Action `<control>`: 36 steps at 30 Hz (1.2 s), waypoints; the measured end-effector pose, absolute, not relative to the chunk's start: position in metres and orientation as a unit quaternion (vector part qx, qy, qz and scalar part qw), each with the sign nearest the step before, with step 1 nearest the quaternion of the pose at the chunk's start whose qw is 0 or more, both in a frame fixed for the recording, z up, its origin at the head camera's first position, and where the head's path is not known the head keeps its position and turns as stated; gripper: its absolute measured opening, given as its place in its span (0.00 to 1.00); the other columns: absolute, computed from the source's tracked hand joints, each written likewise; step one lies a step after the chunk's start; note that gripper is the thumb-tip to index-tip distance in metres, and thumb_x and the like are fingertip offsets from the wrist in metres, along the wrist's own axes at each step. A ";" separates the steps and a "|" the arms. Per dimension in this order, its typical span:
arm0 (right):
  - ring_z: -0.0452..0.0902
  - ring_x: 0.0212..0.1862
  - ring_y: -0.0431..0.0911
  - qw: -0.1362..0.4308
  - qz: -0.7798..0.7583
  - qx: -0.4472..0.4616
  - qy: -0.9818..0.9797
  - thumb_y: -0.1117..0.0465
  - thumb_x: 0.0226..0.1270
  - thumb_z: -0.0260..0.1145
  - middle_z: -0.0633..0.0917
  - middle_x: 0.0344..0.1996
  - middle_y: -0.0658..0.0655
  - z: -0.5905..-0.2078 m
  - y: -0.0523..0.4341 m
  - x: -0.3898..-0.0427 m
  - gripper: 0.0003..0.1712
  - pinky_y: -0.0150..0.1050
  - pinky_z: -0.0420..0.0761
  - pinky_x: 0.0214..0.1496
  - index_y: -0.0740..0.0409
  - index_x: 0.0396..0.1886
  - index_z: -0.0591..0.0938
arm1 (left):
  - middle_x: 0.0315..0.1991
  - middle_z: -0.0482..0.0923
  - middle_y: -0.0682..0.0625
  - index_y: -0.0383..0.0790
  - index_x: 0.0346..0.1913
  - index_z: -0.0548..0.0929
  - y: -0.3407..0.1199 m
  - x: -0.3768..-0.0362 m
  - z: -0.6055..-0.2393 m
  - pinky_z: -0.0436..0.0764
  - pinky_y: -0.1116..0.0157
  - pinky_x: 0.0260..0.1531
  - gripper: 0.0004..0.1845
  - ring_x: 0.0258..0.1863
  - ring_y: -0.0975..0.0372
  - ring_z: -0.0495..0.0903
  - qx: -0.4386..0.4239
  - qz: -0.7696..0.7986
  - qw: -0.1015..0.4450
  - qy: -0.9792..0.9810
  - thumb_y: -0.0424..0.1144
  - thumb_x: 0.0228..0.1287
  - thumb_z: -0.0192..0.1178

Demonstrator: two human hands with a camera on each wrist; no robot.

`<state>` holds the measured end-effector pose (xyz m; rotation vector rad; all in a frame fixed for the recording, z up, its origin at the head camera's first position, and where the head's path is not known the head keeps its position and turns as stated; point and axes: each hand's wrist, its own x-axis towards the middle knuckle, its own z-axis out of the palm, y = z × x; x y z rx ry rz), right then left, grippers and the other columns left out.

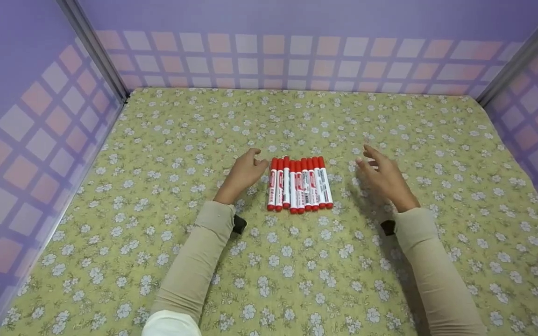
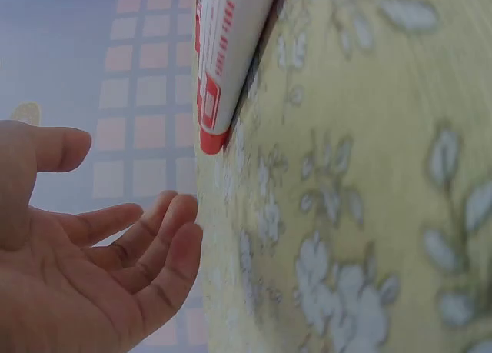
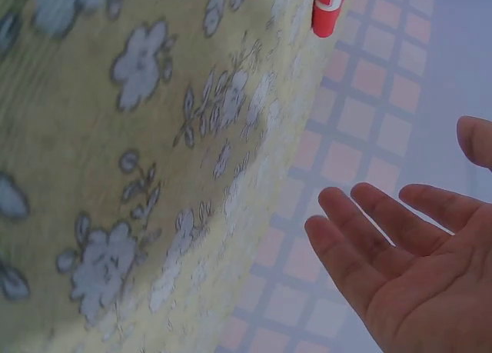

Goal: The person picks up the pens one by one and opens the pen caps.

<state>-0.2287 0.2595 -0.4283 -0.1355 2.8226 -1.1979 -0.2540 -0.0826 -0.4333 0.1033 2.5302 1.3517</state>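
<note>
Several red-capped white markers (image 1: 299, 186) lie side by side in an uneven row on the flowered cloth. My left hand (image 1: 245, 172) hovers just left of the row, its fingers loosely bent and holding nothing. In the left wrist view, the end marker (image 2: 231, 57) shows beyond the left hand (image 2: 100, 253), apart from the fingers. To the right of the row is my right hand (image 1: 383, 175), with a wider gap between it and the markers. The right wrist view has the relaxed right hand (image 3: 415, 253) with nothing in it and one marker's tip (image 3: 327, 14) at the top.
A yellow-green cloth (image 1: 269, 280) with white flowers covers the table. Purple panels with pink and white squares (image 1: 273, 51) stand along the back and both sides. Dark wrist cameras (image 1: 239, 225) sit under both sleeve cuffs.
</note>
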 end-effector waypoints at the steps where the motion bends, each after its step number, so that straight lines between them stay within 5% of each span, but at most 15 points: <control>1: 0.63 0.68 0.62 0.037 -0.396 -0.045 0.916 0.37 0.72 0.48 0.63 0.71 0.64 -0.428 0.260 -0.229 0.40 0.61 0.67 0.64 0.50 0.77 0.54 | 0.60 0.71 0.43 0.41 0.74 0.57 -0.082 -0.253 -0.434 0.76 0.55 0.46 0.32 0.50 0.54 0.77 0.033 0.474 0.148 0.867 0.52 0.73 0.45; 5: 0.68 0.65 0.61 0.043 -0.435 -0.044 0.898 0.39 0.73 0.49 0.68 0.68 0.66 -0.428 0.260 -0.228 0.39 0.57 0.71 0.62 0.55 0.75 0.58 | 0.60 0.71 0.41 0.41 0.73 0.58 -0.080 -0.253 -0.437 0.77 0.58 0.44 0.32 0.47 0.57 0.76 0.027 0.489 0.180 0.853 0.53 0.73 0.46; 11: 0.72 0.61 0.58 0.078 -0.499 -0.022 0.863 0.40 0.72 0.52 0.72 0.64 0.65 -0.428 0.259 -0.231 0.39 0.53 0.73 0.62 0.57 0.74 0.59 | 0.40 0.75 0.44 0.41 0.70 0.62 -0.075 -0.256 -0.441 0.71 0.61 0.31 0.29 0.30 0.59 0.71 0.022 0.487 0.206 0.848 0.52 0.72 0.48; 21: 0.74 0.59 0.57 0.103 -0.502 -0.019 0.858 0.35 0.67 0.54 0.72 0.65 0.65 -0.436 0.260 -0.234 0.46 0.52 0.75 0.60 0.59 0.74 0.60 | 0.51 0.75 0.41 0.37 0.66 0.66 -0.068 -0.260 -0.446 0.72 0.61 0.36 0.27 0.38 0.58 0.72 0.036 0.436 0.198 0.877 0.48 0.70 0.51; 27: 0.75 0.58 0.57 0.108 -0.514 -0.021 0.851 0.38 0.68 0.55 0.72 0.64 0.64 -0.439 0.261 -0.234 0.43 0.52 0.76 0.58 0.59 0.74 0.60 | 0.48 0.75 0.42 0.36 0.64 0.68 -0.065 -0.261 -0.449 0.72 0.62 0.32 0.27 0.35 0.57 0.72 0.034 0.423 0.191 0.885 0.46 0.66 0.55; 36: 0.76 0.57 0.57 0.111 -0.531 -0.022 0.840 0.47 0.75 0.52 0.73 0.63 0.65 -0.438 0.263 -0.232 0.35 0.48 0.79 0.56 0.59 0.74 0.60 | 0.61 0.72 0.40 0.33 0.64 0.69 -0.063 -0.259 -0.450 0.72 0.56 0.59 0.28 0.60 0.52 0.72 0.021 0.438 0.180 0.881 0.40 0.64 0.59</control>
